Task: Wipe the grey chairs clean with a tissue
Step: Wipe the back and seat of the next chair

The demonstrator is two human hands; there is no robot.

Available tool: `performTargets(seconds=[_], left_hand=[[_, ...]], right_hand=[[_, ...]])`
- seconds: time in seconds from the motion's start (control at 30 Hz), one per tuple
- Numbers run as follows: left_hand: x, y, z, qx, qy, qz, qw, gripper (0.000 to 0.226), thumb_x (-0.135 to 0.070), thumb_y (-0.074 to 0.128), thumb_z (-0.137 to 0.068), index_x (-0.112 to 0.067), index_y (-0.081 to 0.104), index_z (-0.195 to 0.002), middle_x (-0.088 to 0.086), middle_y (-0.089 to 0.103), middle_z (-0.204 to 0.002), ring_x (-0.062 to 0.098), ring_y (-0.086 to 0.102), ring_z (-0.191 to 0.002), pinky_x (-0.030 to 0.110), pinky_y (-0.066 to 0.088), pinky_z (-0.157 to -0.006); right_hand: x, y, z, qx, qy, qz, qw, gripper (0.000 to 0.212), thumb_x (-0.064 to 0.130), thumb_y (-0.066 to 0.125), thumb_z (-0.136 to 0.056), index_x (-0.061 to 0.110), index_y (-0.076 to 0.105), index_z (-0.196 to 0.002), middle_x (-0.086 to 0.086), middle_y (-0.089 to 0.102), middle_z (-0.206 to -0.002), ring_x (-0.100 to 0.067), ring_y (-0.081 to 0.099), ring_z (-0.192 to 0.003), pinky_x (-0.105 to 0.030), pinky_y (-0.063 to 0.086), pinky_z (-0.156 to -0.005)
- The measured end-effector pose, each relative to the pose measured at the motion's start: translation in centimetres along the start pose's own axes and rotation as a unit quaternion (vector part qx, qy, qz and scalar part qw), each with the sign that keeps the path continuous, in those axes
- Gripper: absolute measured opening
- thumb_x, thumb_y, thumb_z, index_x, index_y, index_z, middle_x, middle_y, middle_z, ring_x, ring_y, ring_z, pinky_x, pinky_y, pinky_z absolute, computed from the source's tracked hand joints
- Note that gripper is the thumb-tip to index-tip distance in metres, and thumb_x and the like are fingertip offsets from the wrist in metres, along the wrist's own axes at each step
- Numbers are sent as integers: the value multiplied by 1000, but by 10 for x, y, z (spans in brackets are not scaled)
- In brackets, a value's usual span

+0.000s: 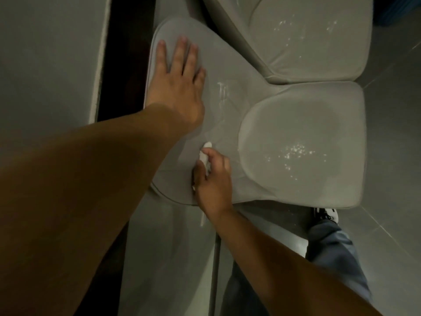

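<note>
- Grey padding fills most of my view: the near chair (pixel 227 115) lies below me, its backrest panel toward the left under my hands and its rounded seat cushion (pixel 303 144) off to the right.
- My left hand (pixel 180 78) lies flat on the upper part of the backrest, fingers straight and spread, bracing the chair and gripping nothing.
- My right hand (pixel 213 179) is lower down, near the bottom edge of the backrest, fingers curled round a wad of white tissue (pixel 206 153) that pokes out past my fingertips and touches the grey surface.
- What matters for the next stroke: the pale smears (pixel 222 92) on the backrest lie up and away from the tissue, between my two hands and just beside my left one; the speckled patch (pixel 296 152) on the seat cushion lies to the right of the tissue.
- My right hand is the nearer to both, and it alone holds the tissue, so I judge it does the wiping while the left steadies.
- The backrest's long axis runs away from me, so a stroke along it would reach the smears.
- A second grey chair (pixel 307 37) beyond also shows white specks and looks unwiped.
</note>
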State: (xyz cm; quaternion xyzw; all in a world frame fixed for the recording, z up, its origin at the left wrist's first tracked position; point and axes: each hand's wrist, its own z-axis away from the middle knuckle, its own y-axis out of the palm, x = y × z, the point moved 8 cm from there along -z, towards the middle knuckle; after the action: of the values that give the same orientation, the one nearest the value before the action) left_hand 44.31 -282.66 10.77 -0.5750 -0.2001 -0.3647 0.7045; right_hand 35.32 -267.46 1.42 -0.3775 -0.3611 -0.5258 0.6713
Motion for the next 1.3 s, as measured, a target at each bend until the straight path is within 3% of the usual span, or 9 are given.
performTargets(seconds=[0.13, 0.3, 0.5, 0.63, 0.77, 0.93, 1.1, 1.2, 1.3], left_hand=[[16, 2, -21, 7, 67, 19, 998, 69, -55, 11, -97, -29, 15, -161, 11, -6, -170, 33, -10, -155, 60, -9, -119], [21, 3, -30, 13, 58, 8, 998, 70, -58, 9, -95, -34, 11, -161, 11, -14, -168, 36, -17, -153, 62, -11, -118], [29, 0, -38, -19, -18, -4, 1000, 73, -63, 11, -94, -34, 8, -161, 17, -14, -167, 42, -14, -153, 64, -5, -119], [23, 3, -38, -42, -48, -60, 996, 75, -63, 5, -91, -35, 7, -161, 18, -10, -168, 41, -11, -153, 63, -2, -121], [19, 3, -38, -41, -39, -63, 996, 73, -58, 2, -93, -30, 3, -161, 19, -11, -168, 36, -12, -154, 58, -4, -122], [18, 2, -37, -9, -35, -8, 999, 74, -58, 11, -97, -24, 1, -162, 14, -11, -168, 32, -12, -155, 56, -4, -122], [22, 0, -39, 5, -24, 22, 999, 71, -56, 12, -98, -26, 4, -162, 12, -11, -169, 33, -12, -155, 57, -5, -121], [28, 0, -44, -5, -4, 42, 999, 70, -57, 12, -97, -30, 10, -161, 11, -6, -170, 32, -8, -155, 58, -2, -121], [38, 0, -59, -3, 1, 63, 998, 69, -59, 14, -96, -34, 12, -160, 12, -2, -170, 33, -1, -156, 58, 6, -122]], right_hand=[[15, -15, 6, -59, 1, -33, 998, 24, 30, 55, -96, 28, 62, -119, 12, 52, -111, -4, 54, -104, -31, 46, -99], [64, 7, 26, 2, -120, -57, 991, 39, 50, 51, -92, 38, 48, -130, 15, 49, -117, -6, 53, -107, -25, 48, -91], [57, 3, 4, -1, -172, 8, 985, 31, 38, 48, -97, 32, 51, -127, 1, 54, -115, -23, 55, -106, -46, 46, -92], [-1, -7, -22, -35, -64, 15, 997, 33, 36, 49, -93, 27, 59, -123, -2, 59, -116, -22, 56, -109, -43, 45, -98], [-51, -9, -40, 11, 67, -35, 997, 25, 34, 53, -95, 25, 57, -118, -9, 61, -114, -30, 59, -104, -50, 49, -93], [-69, -38, -59, 7, 119, 82, 990, 26, 24, 55, -95, 18, 59, -120, -9, 63, -118, -26, 60, -107, -38, 47, -97], [0, -35, -34, -30, 7, -69, 997, 18, 36, 56, -92, 36, 60, -109, 11, 65, -101, -7, 63, -89, -34, 54, -84], [39, -18, -16, -8, -134, -19, 991, 27, 46, 51, -91, 38, 54, -118, 10, 59, -110, -9, 59, -98, -26, 49, -86], [32, -8, -15, 7, -164, 24, 986, 29, 46, 47, -96, 36, 51, -123, 3, 53, -112, -15, 55, -101, -25, 43, -88]])
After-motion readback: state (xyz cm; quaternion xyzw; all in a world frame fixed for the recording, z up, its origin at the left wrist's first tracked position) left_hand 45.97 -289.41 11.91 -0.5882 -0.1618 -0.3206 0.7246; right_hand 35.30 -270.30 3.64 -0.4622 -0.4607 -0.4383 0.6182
